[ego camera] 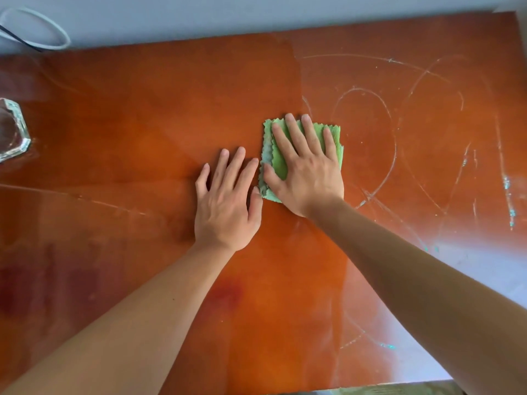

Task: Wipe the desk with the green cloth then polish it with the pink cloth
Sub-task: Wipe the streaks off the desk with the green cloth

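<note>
Near the middle of the orange-brown desk (142,124) lies the folded green cloth (278,163). The right hand (306,172) presses flat on it with straight, spread fingers. The left hand (228,203) rests flat on the bare wood just beside the cloth, fingers straight. A glass object (12,129) stands at the left edge.
</note>
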`<state>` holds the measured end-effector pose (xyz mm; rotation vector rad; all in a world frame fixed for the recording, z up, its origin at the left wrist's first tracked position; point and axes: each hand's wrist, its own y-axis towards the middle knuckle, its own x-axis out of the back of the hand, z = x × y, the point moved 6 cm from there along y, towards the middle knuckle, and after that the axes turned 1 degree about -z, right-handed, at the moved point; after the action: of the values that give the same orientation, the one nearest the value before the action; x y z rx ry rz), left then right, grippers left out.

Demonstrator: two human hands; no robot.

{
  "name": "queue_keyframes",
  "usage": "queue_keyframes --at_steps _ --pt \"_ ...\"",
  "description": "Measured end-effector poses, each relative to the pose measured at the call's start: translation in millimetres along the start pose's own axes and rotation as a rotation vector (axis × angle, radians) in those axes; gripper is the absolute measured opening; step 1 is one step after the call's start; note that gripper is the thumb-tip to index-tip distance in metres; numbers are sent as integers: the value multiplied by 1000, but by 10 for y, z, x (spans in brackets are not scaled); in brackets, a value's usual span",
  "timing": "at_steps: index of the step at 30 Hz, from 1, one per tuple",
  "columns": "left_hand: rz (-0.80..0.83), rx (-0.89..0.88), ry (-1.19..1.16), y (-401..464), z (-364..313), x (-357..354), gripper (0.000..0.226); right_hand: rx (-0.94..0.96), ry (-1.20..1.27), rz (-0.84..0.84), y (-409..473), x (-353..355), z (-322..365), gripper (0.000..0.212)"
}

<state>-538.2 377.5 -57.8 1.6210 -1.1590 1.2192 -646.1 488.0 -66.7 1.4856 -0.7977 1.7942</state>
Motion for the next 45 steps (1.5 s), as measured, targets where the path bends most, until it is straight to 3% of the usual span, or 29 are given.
queue_keyframes --at_steps 13,19,32,45 --pt "21 18 31 4 -15 22 53 -30 10 43 -632 -32 -43 69" --pt "9 13 26 5 -15 22 52 -15 1 40 -482 -17 -59 72" --pt "8 1 38 17 -4 8 51 -94 -4 16 757 83 -164 73" --pt "39 -16 22 18 -8 -6 51 -91 -35 12 305 18 -47 71"
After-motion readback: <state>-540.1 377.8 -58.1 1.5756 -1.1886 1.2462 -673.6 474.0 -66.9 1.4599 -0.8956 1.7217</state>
